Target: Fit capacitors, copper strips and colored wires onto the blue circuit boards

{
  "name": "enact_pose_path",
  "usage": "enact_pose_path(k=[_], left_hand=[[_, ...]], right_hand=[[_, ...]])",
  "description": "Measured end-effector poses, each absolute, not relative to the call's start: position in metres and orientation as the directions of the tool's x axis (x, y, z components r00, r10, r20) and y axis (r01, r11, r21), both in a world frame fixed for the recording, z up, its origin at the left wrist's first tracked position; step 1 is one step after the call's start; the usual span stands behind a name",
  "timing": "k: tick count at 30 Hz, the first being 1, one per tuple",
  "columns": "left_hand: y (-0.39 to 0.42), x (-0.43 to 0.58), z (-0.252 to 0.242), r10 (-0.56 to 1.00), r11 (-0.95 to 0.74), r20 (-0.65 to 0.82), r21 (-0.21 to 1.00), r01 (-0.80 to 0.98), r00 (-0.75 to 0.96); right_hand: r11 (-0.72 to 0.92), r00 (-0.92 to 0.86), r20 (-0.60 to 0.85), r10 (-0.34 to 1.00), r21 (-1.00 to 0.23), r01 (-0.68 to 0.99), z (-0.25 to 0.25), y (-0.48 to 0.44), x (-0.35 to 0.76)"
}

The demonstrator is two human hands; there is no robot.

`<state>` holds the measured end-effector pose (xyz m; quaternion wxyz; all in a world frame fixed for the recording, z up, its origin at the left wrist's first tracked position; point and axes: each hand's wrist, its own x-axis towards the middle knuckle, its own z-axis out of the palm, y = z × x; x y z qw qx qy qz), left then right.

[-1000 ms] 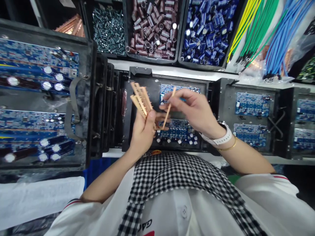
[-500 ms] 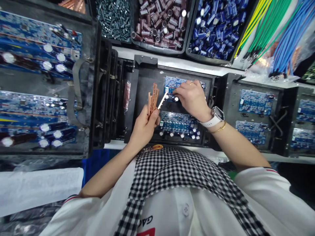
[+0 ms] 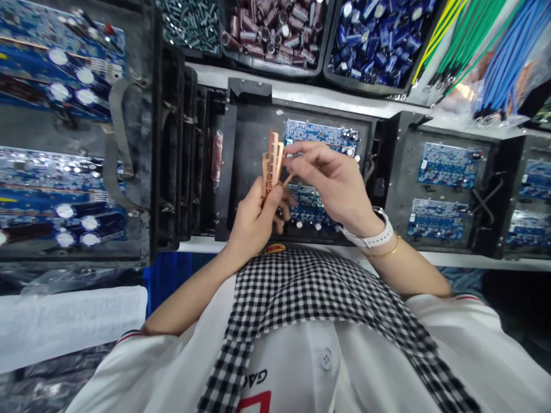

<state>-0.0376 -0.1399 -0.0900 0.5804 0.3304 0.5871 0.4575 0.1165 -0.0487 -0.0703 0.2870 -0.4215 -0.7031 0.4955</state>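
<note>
Upright in my left hand [image 3: 258, 215] is a bundle of flat copper strips [image 3: 272, 160] with notched edges, gripped between thumb and fingers. My right hand [image 3: 333, 180], with a white watch strap at its wrist, is beside the bundle. Its fingertips close around the end of one slanted copper strip [image 3: 288, 179], though blur and the fingers partly hide the contact. Behind the hands lies a blue circuit board [image 3: 321, 133] in a black tray [image 3: 252, 135]. A second circuit board [image 3: 307, 201] lies nearer me, partly covered by both hands.
Bins of brown capacitors [image 3: 275, 34], blue capacitors [image 3: 376, 43] and small dark green parts [image 3: 189, 23] line the back. Green wires [image 3: 477, 37] and blue wires [image 3: 514, 51] lie back right. Trays with boards [image 3: 450, 163] stand right; a larger rack [image 3: 142, 241] stands left.
My right hand has moved from the upper board left and toward me, to the strips in my left hand. The strip that leaned out to the right now slants between both hands.
</note>
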Motion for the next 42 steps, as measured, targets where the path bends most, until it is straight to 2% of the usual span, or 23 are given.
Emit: enact_pose_path(k=[2, 4, 6, 8, 13, 18, 23, 25, 27, 29, 31, 33, 34, 36, 38, 40, 42], left_hand=[[-0.142, -0.041, -0.089, 0.924, 0.322, -0.334, 0.942, -0.093, -0.188], [-0.145, -0.047, -0.09, 0.92, 0.324, -0.314, 0.946, 0.003, -0.235], [-0.146, -0.053, -0.091, 0.919, 0.363, -0.337, 0.925, 0.107, -0.205], [-0.147, -0.055, -0.093, 0.913, 0.405, -0.378, 0.889, 0.214, -0.154], [-0.146, -0.056, -0.093, 0.906, 0.413, -0.411, 0.815, 0.407, -0.098], [-0.144, -0.059, -0.094, 0.909, 0.413, -0.393, 0.816, 0.404, -0.136], [-0.146, -0.055, -0.095, 0.912, 0.409, -0.384, 0.877, 0.252, -0.144], [-0.148, -0.052, -0.092, 0.893, 0.446, -0.431, 0.886, 0.128, -0.132], [-0.15, -0.049, -0.086, 0.852, 0.516, -0.518, 0.856, -0.043, -0.082], [-0.15, -0.048, -0.08, 0.787, 0.605, -0.616, 0.763, -0.227, 0.029], [-0.15, -0.047, -0.074, 0.696, 0.713, -0.676, 0.608, -0.348, 0.242], [-0.149, -0.046, -0.069, 0.621, 0.782, -0.659, 0.487, -0.388, 0.424], [-0.149, -0.045, -0.067, 0.616, 0.786, -0.638, 0.468, -0.403, 0.461], [-0.15, -0.041, -0.063, 0.674, 0.737, -0.597, 0.51, -0.442, 0.435], [-0.153, -0.034, -0.06, 0.747, 0.665, -0.533, 0.599, -0.446, 0.398], [-0.157, -0.027, -0.058, 0.794, 0.6, -0.45, 0.689, -0.407, 0.409], [-0.161, -0.023, -0.06, 0.867, 0.487, -0.383, 0.79, -0.374, 0.32]], right_hand=[[0.077, -0.392, -0.049, 0.919, -0.951, 0.299, -0.069, -0.063, 0.121], [0.155, -0.43, -0.04, 0.902, -0.9, 0.408, -0.074, -0.074, 0.131], [0.335, -0.564, -0.045, 0.825, -0.764, 0.551, -0.083, -0.082, 0.14], [0.485, -0.665, -0.088, 0.742, -0.614, 0.622, -0.095, -0.087, 0.144], [0.635, -0.708, -0.064, 0.703, -0.392, 0.666, -0.114, -0.095, 0.141], [0.691, -0.72, -0.008, 0.694, -0.273, 0.669, -0.117, -0.093, 0.14], [0.734, -0.754, -0.005, 0.657, -0.22, 0.642, -0.115, -0.089, 0.143], [0.733, -0.753, -0.002, 0.658, -0.231, 0.64, -0.11, -0.089, 0.145], [0.707, -0.712, 0.099, 0.695, -0.277, 0.651, -0.102, -0.092, 0.147], [0.716, -0.672, 0.258, 0.694, -0.347, 0.606, -0.092, -0.098, 0.15], [0.773, -0.679, 0.381, 0.627, -0.41, 0.484, -0.082, -0.104, 0.153], [0.8, -0.697, 0.43, 0.574, -0.476, 0.366, -0.073, -0.109, 0.156], [0.766, -0.668, 0.428, 0.609, -0.533, 0.358, -0.07, -0.111, 0.157], [0.602, -0.544, 0.352, 0.761, -0.695, 0.392, -0.065, -0.116, 0.157], [0.388, -0.432, 0.213, 0.877, -0.843, 0.372, -0.064, -0.119, 0.155], [0.254, -0.413, 0.124, 0.902, -0.926, 0.279, -0.065, -0.121, 0.152], [0.183, -0.372, 0.1, 0.923, -0.964, 0.194, -0.067, -0.122, 0.15]])
